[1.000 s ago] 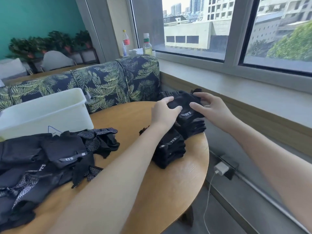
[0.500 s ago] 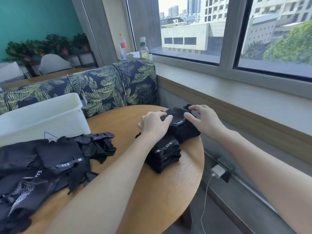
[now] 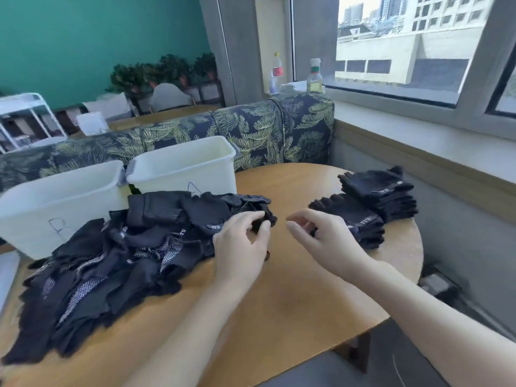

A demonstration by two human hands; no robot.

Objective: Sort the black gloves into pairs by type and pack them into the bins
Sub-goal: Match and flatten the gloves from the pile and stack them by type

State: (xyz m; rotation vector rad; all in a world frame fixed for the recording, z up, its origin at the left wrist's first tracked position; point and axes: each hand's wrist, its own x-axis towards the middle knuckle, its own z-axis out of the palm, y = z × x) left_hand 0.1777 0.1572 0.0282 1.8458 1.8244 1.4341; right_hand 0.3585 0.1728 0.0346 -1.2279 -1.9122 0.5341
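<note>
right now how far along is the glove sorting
Partly done. Two neat stacks of folded black gloves sit at the round wooden table's right edge. The left hand pinches a glove at the edge of the big loose heap of black gloves; the right hand hovers beside it, holding nothing. Most gloves remain unsorted, and nothing shows above the rims of the two white plastic bins.

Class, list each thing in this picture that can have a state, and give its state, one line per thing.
left hand: fingers curled, pinching a glove at the pile's edge
right hand: fingers loosely curled, holding nothing
loose glove pile: unsorted, heaped
two glove stacks: neatly stacked
two white bins: upright, lidless
two bottles: upright, capped
</note>
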